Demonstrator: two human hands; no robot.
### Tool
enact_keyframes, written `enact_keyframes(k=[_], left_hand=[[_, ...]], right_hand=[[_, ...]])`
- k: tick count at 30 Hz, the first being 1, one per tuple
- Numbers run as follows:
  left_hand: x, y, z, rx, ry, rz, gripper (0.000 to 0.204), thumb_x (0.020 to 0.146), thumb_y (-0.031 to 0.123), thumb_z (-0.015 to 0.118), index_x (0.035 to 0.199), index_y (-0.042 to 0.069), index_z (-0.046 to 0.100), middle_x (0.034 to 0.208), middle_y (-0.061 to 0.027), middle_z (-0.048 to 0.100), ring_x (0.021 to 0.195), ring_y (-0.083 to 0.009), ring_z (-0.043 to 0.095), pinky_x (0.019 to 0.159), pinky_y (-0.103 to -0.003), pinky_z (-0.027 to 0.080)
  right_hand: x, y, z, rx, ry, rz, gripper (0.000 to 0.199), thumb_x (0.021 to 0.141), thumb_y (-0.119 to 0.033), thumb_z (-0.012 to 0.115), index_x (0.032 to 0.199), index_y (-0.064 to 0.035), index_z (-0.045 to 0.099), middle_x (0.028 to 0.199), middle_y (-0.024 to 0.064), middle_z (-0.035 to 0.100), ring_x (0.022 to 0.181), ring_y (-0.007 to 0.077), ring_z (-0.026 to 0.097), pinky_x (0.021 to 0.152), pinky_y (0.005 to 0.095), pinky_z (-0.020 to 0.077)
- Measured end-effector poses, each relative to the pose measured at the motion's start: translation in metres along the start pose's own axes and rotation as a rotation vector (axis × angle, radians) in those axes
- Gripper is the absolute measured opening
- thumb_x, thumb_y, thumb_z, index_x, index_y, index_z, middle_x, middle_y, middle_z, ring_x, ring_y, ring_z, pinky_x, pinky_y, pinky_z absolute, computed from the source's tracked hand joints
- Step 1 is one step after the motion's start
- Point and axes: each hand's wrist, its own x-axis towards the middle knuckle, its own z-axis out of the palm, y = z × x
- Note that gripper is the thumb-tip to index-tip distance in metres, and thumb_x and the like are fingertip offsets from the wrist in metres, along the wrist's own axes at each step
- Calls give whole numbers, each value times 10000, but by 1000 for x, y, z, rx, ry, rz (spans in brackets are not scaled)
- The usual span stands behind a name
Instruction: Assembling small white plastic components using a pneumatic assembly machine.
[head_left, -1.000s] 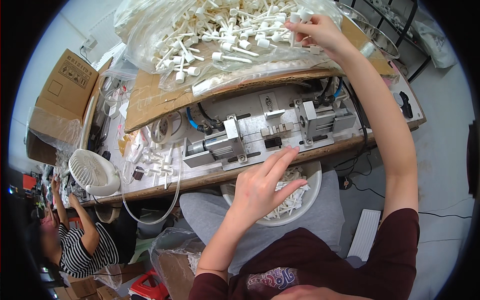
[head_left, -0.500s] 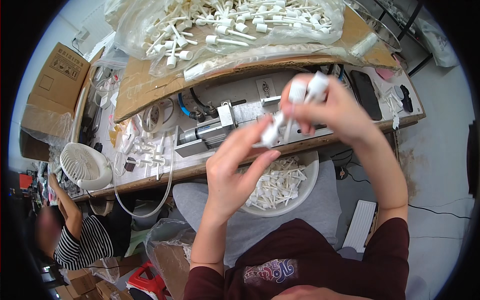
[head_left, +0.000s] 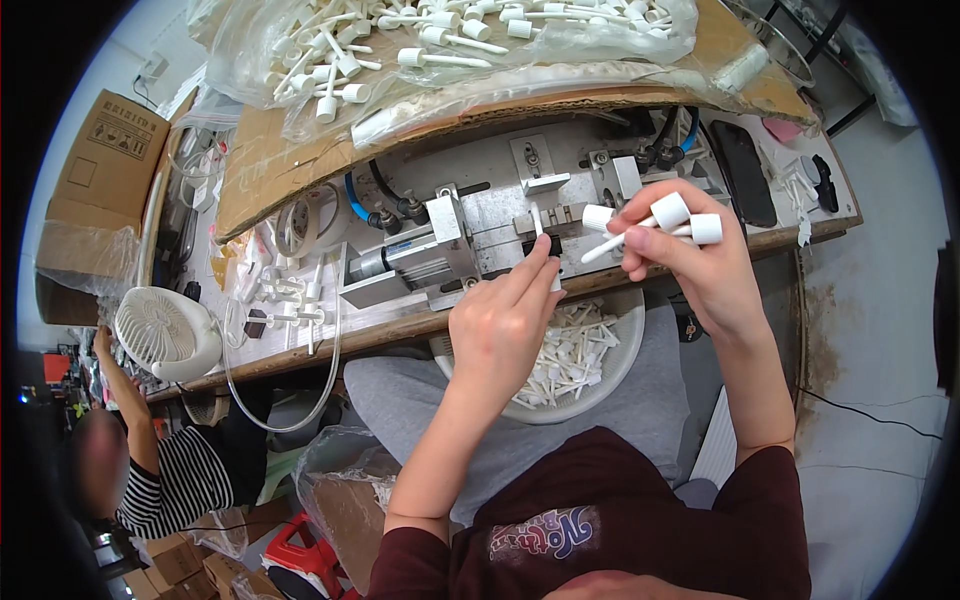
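Note:
My right hand [head_left: 705, 270] is closed round three white plastic capped sticks [head_left: 671, 210], their caps poking out past the fingers. One stem points down-left toward the metal fixture [head_left: 530, 223]. Over the front of that fixture, my left hand [head_left: 500, 325] has its fingers together on another white stick [head_left: 537, 217]. The stem of this one shows beyond the fingertips beside a small black block; the fingers hide much of the rest. Below the hands, a white basin [head_left: 633, 350] between my legs holds many similar white pieces.
Metal cylinder clamps [head_left: 405, 262] with blue and black hoses flank the fixture. Cardboard [head_left: 290, 165] over the bench carries a plastic bag of capped sticks. A phone [head_left: 745, 175] lies right, a white fan [head_left: 168, 335] stands left. Another person [head_left: 185, 470] sits at far left.
My hands, close together in front of the bench before, have drawn apart. The left has gone to the fixture with a stick; the right has moved right and lower, keeping its capped sticks.

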Motion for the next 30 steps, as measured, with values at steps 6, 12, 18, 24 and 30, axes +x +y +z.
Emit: enact_keyframes(k=[6, 12, 18, 24, 30], left_hand=[[12, -1, 4, 71, -14, 2, 308, 705, 164, 842, 997, 105, 767, 1180, -7, 732, 611, -180, 652, 590, -291, 528], [9, -3, 3, 55, -19, -23, 300, 705, 162, 839, 988, 95, 764, 1187, -9, 730, 588, -192, 647, 576, -291, 524], [13, 8, -9, -320, -16, -114, 416, 737, 79, 813, 1139, 28, 723, 1210, -114, 707, 834, -256, 720, 739, -335, 574], [5, 14, -22, -840, -99, -167, 458, 741, 0, 832, 1185, 22, 719, 1078, -138, 725, 935, -209, 715, 794, -311, 607], [0, 15, -30, -729, -38, -216, 357, 724, 22, 856, 1063, 11, 743, 1015, -120, 721, 912, -191, 711, 732, -304, 622]], right_hand=[[-10, 7, -6, 62, -8, 8, 189, 909, -65, 719, 1065, 23, 658, 924, 120, 723, 706, 102, 664, 618, 235, 559], [-10, 13, -7, 155, -24, 62, 213, 929, -96, 710, 1085, 30, 639, 908, 145, 718, 649, 107, 649, 569, 235, 538], [-15, 21, -8, 287, -77, 144, 201, 949, -107, 685, 1097, 13, 621, 907, 140, 713, 623, 105, 639, 555, 226, 530], [-13, 35, -1, 423, -187, 200, 206, 975, -135, 660, 1125, 0, 620, 937, 132, 721, 606, 86, 620, 519, 205, 487], [-4, 37, -11, 360, 106, -10, 235, 976, -137, 662, 1160, 6, 635, 986, 131, 722, 702, 68, 629, 615, 206, 515]])
